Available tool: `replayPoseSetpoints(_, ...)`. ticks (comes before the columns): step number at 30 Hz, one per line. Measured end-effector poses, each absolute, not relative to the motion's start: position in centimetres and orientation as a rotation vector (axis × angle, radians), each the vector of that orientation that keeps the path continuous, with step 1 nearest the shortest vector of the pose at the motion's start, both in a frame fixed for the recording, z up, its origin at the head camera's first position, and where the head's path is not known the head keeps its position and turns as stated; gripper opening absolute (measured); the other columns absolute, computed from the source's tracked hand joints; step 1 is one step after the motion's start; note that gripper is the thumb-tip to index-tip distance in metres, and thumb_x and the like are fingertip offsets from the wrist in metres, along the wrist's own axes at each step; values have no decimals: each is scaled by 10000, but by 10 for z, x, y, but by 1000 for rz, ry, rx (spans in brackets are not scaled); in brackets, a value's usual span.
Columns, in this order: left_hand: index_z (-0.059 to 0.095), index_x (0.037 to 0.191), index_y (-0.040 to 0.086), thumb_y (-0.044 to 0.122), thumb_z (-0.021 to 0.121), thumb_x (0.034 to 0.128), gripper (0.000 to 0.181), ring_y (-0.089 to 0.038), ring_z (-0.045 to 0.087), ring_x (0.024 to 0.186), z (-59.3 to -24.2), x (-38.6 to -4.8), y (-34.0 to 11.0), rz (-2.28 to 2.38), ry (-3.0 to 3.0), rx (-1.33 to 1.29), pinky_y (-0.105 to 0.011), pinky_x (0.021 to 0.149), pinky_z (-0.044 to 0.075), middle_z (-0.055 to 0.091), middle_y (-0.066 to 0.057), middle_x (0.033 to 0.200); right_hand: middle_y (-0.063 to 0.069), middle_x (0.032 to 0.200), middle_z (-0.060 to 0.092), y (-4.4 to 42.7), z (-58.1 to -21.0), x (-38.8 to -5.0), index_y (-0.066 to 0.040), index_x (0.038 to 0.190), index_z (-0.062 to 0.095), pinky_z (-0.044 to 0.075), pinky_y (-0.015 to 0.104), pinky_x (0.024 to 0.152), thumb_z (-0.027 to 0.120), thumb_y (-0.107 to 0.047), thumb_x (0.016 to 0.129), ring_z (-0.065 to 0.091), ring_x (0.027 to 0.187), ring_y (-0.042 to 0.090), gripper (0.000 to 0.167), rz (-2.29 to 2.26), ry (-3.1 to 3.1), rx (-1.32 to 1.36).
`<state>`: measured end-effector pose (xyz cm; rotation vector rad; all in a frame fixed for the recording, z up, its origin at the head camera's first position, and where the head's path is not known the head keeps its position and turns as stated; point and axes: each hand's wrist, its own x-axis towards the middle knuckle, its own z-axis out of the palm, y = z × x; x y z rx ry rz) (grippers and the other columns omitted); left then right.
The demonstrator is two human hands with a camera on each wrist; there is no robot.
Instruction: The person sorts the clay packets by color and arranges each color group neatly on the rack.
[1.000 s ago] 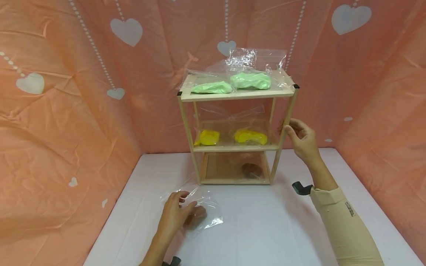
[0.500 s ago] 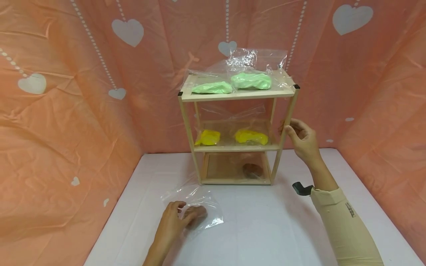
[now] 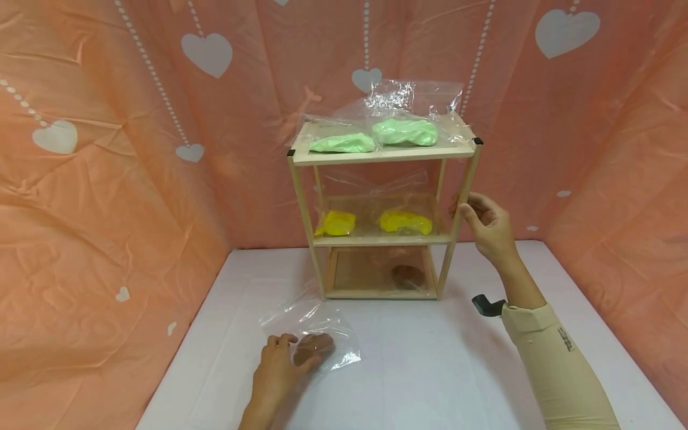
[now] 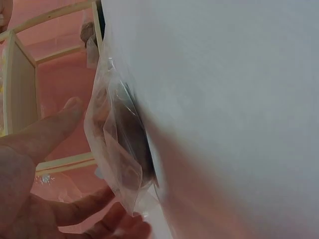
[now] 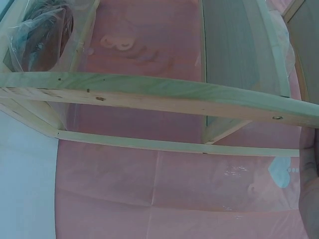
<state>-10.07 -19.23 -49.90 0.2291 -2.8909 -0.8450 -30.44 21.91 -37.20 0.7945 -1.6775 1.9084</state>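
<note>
On the white table lies a clear plastic bag (image 3: 344, 343) with a brown clay-like lump (image 3: 315, 348) inside. My left hand (image 3: 276, 370) is at its left side, thumb and fingers spread about the lump. In the left wrist view the thumb stands apart from the bag (image 4: 119, 144), while the other fingers are by its edge, partly hidden. A wooden three-tier shelf (image 3: 381, 240) stands behind. My right hand (image 3: 491, 230) grips its right front post (image 3: 466, 179) between thumb and fingers; the fingertips are partly hidden behind the post.
Bagged pale green lumps (image 3: 405, 131) lie on the top tier. Yellow ones (image 3: 405, 221) are on the middle tier. Another bagged brown lump (image 3: 407, 276) sits at the right of the bottom tier. Pink cloth (image 3: 242, 119) with hearts surrounds the table.
My left hand has drawn slightly down and back along the bag, showing more of the brown lump. The bag and my right hand stay in place.
</note>
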Motion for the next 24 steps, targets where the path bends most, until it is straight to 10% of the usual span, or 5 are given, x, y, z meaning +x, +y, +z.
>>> replayPoseSetpoints(24, 639, 1207, 34, 304, 945, 797, 579, -412, 682, 1031, -508, -108, -199, -870, -2860, 129, -590, 781, 577, 683, -150, 1077, -10, 956, 781, 219, -372, -304, 282, 1227, 571, 572, 194, 935, 579, 95, 1057, 728, 931, 98, 253, 1893, -1698, 782)
